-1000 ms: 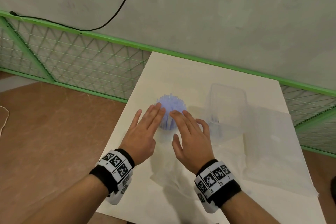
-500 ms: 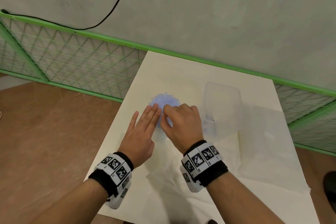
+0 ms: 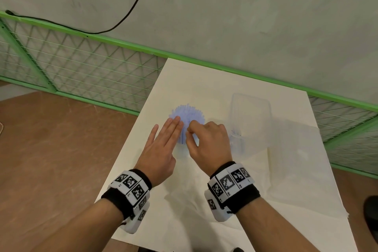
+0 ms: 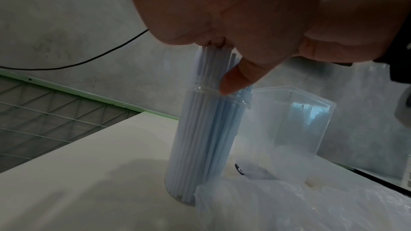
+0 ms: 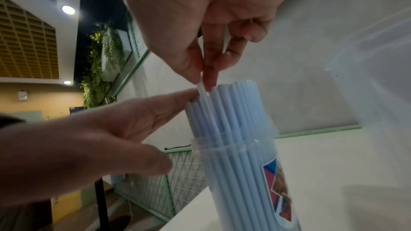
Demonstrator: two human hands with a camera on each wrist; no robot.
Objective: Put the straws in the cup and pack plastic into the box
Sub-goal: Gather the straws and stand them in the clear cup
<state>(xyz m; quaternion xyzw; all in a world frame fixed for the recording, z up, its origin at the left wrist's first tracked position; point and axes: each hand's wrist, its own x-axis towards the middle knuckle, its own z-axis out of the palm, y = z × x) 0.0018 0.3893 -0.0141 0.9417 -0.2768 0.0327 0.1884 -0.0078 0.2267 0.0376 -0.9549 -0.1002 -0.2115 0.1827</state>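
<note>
Straws, pale blue thin plastic ones, stand packed upright in the tall clear plastic cup on the white table, their tops poking out above the rim. My right hand pinches the tip of one straw between thumb and forefinger, the other fingers curled in; my left hand is flat with straight fingers pressed against the side of the bundle, gripping nothing. To seat this last one well I judge I should guide it straight down into a gap, with the left hand bracing so the cup does not tip. Beside the cup waits the clear rectangular plastic box, standing open, and thin crinkled transparent plastic wrap lies on the table near me, not yet packed.
</note>
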